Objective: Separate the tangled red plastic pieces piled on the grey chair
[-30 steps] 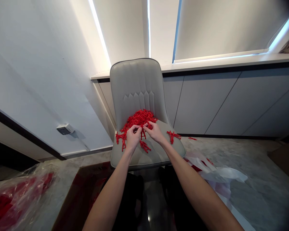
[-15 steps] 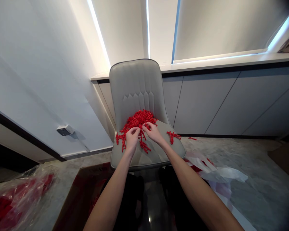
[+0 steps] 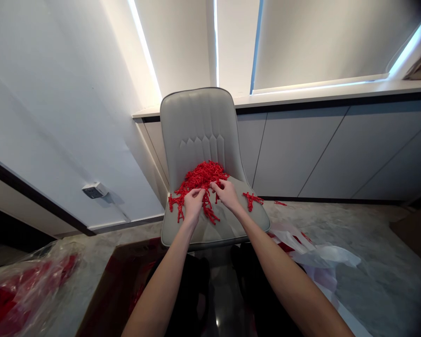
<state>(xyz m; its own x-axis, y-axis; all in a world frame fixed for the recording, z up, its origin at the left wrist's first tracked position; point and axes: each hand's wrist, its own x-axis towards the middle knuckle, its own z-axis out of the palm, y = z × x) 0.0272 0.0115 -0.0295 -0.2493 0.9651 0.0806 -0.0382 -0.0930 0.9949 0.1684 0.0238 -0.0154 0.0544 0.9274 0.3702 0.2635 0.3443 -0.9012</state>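
Observation:
A heap of red knotted cord pieces lies on the seat of a grey chair. My left hand is closed in a pinch on a red cord piece at the front of the heap. Just to the right, my right hand has its thumb and fingers pinched together, with a short red strand hanging below them. A small gap separates the two hands. Below them, a loose red cord piece lies on the seat. What exactly sits between the fingertips is too small to make out fully.
More red pieces lie at the seat's right side. A cardboard box stands below left, near a clear plastic bag with red contents. White plastic wrapping lies on the floor at right. A low cabinet runs behind the chair.
My right hand has shifted slightly right, widening the gap between the hands. A red strand now shows beneath its fingers. My left hand has moved only a little downward.

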